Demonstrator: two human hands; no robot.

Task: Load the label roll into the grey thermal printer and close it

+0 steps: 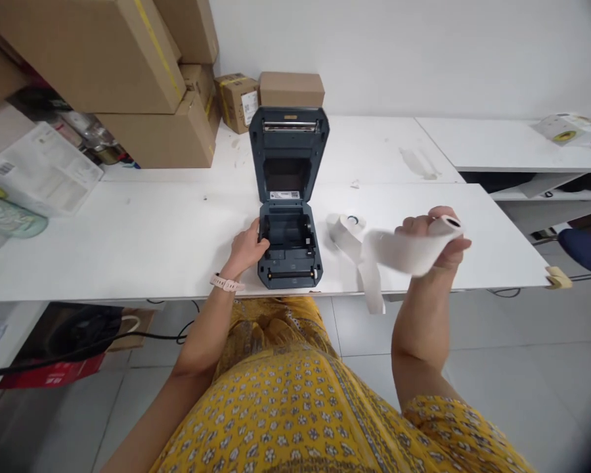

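Observation:
A dark label printer stands on the white table near its front edge, lid raised and its roll bay bare. My left hand grips the left side of the printer's base, thumb over the rim. Out to the right, my right hand is closed around a small paper roll and holds it above the table. A blurred paper strip trails leftward from that roll. Between the printer and my right hand, another white paper roll rests on the table, a loose strip hanging over the front edge.
Stacked cardboard boxes fill the back left, with two smaller boxes behind the printer. A green bottle lies at the far left. A white carton sits at the far right. Black cables hang below the table.

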